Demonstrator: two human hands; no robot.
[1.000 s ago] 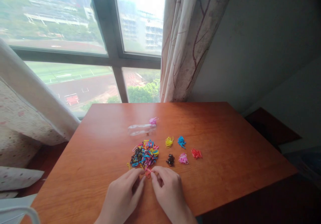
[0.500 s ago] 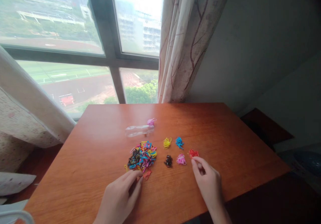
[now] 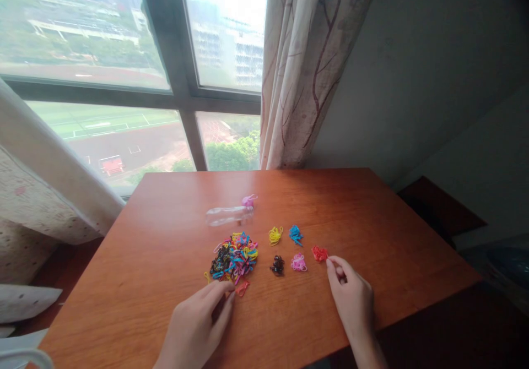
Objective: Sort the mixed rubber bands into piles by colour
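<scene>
A mixed heap of coloured rubber bands point(image 3: 235, 258) lies on the wooden table. At its near edge my left hand point(image 3: 200, 316) is closed in a pinch, with a few red rubber bands point(image 3: 242, 288) at the fingertips. My right hand point(image 3: 351, 289) is also pinched, its fingertips at the right edge of a small red rubber band pile point(image 3: 319, 253); whatever they hold is hidden. Between the hands sit separate piles of yellow rubber bands point(image 3: 275, 235), blue rubber bands point(image 3: 295, 234), black rubber bands point(image 3: 277, 265) and pink rubber bands point(image 3: 298, 262).
Behind the heap lies a clear plastic item point(image 3: 227, 215), with a pink item point(image 3: 248, 200) at its right end. The table point(image 3: 165, 204) stands against a window point(image 3: 225, 27) with curtains point(image 3: 306, 71). A pale curved object point(image 3: 25, 352) shows at bottom left.
My right hand has shifted slightly to the right, from the front of the red pile to its right edge. My left hand stays where it was.
</scene>
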